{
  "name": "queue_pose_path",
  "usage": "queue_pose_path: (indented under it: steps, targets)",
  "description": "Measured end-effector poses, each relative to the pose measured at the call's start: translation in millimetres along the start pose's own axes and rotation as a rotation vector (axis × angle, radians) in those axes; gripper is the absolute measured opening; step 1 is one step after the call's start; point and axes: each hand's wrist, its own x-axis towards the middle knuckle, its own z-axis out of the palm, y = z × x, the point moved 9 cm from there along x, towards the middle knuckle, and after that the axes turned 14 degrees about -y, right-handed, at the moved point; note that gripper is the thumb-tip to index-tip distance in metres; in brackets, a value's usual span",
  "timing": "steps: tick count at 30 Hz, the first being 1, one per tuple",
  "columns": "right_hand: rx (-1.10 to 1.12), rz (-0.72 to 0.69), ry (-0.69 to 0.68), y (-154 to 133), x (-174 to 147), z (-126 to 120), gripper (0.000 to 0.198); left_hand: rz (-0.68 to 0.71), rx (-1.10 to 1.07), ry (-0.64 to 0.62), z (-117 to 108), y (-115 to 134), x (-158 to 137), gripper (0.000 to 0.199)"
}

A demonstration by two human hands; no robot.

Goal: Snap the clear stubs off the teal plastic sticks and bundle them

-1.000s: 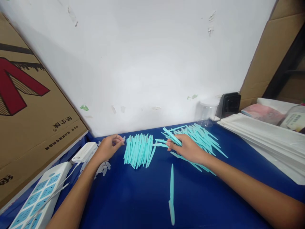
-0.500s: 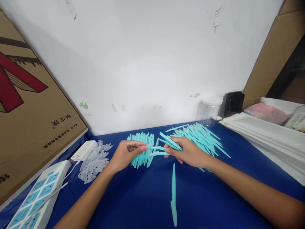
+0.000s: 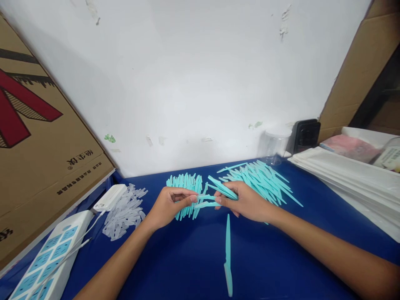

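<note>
My right hand (image 3: 246, 201) is closed around several turquoise eyebrow razors (image 3: 222, 187), which fan out to the left from between its fingers. My left hand (image 3: 173, 205) pinches a small clear blade cap (image 3: 202, 196) at the blade end of one of these razors. How far the cap covers the blade is too small to tell. Behind the left hand lies a row of turquoise razors (image 3: 186, 182). A larger loose pile of razors (image 3: 265, 179) spreads behind the right hand. One single razor (image 3: 228, 246) lies in front of both hands.
A heap of clear caps (image 3: 123, 218) lies at the left beside a white adapter (image 3: 110, 197) and a power strip (image 3: 51, 254) with cables. A clear jar (image 3: 275, 146) stands at the back right. White trays (image 3: 350, 175) line the right edge; a cardboard box (image 3: 46, 137) leans left.
My left hand has shifted slightly right and down, and the pinched cap is now further along the razor's end. My right hand with its razors has barely moved.
</note>
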Motion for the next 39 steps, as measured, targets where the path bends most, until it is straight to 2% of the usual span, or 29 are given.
queue_pose_path:
  steps: [7, 13, 16, 19, 23, 27, 29, 33, 39]
  targets:
    - [-0.006, -0.005, 0.002, -0.5, -0.4, 8.4, 0.031, 0.023, 0.050, 0.006, 21.0, 12.5, 3.5, 0.026]
    - [0.002, -0.027, -0.007, -1.9, 0.7, 8.8, 0.028, 0.012, 0.041, 0.035, 21.9, 6.5, 3.6, 0.030]
    - [-0.013, -0.037, 0.006, -4.0, 1.4, 4.6, 0.032, 0.027, 0.117, 0.061, 17.7, 7.1, 3.6, 0.034]
    - [-0.058, -0.038, 0.008, -3.2, 1.5, -2.9, 0.038, 0.042, 0.378, 0.172, -3.1, 12.2, -0.7, 0.034]
    - [-0.141, -0.019, 0.021, 3.4, -0.2, -16.9, 0.046, 0.031, 0.765, 0.328, -48.0, 15.0, -12.4, 0.035]
    - [-0.280, -0.012, 0.033, 5.2, -1.5, -26.1, 0.048, -0.129, 1.008, 0.439, -98.2, 4.9, -25.5, 0.039]
    - [-0.331, -0.008, 0.048, 5.3, -1.7, -30.1, 0.048, -0.215, 1.087, 0.464, -115.6, 0.3, -30.9, 0.041]
    - [-0.361, 0.007, 0.096, 6.8, -1.8, -39.9, 0.044, -0.333, 1.177, 0.473, -131.4, -5.5, -37.2, 0.046]
    - [-0.309, 0.011, 0.177, 1.2, -5.7, -51.9, 0.045, -0.405, 1.218, 0.449, -139.5, -8.9, -41.1, 0.046]
